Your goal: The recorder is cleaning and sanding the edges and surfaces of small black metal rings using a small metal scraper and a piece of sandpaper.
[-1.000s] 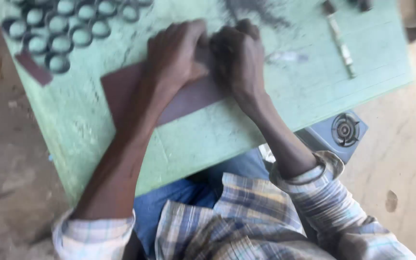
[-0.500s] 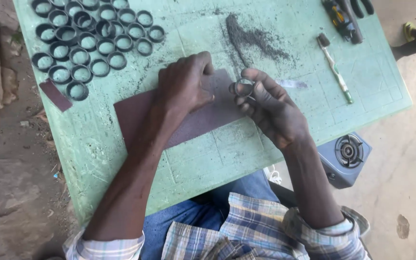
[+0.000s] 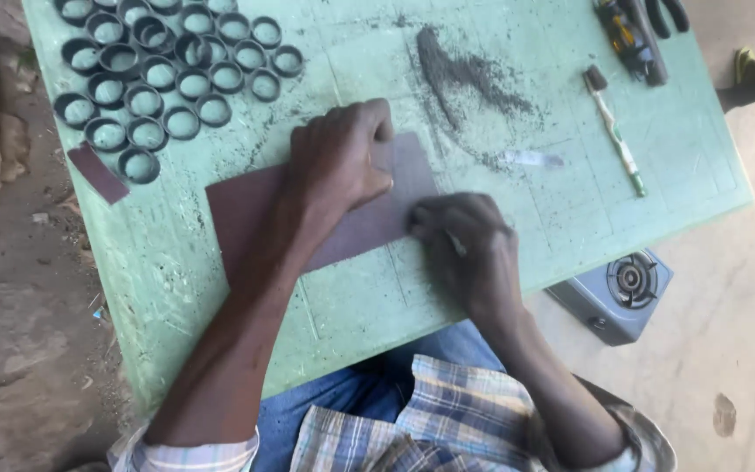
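**Hands on a sanding sheet at a dusty green surface**

A pale green painted surface (image 3: 176,262) fills most of the frame. At its centre lies a dull brown rectangular abrasive sheet (image 3: 246,214). The left hand (image 3: 338,162) presses flat and spread on the sheet. At the sheet's right edge, the right hand (image 3: 465,245) curls closed over something small; what it grips is blurred. Black rubber rings (image 3: 163,74) cluster upper left. A dark dust streak (image 3: 469,74) sits upper centre, a white-handled toothbrush (image 3: 615,131) upper right.
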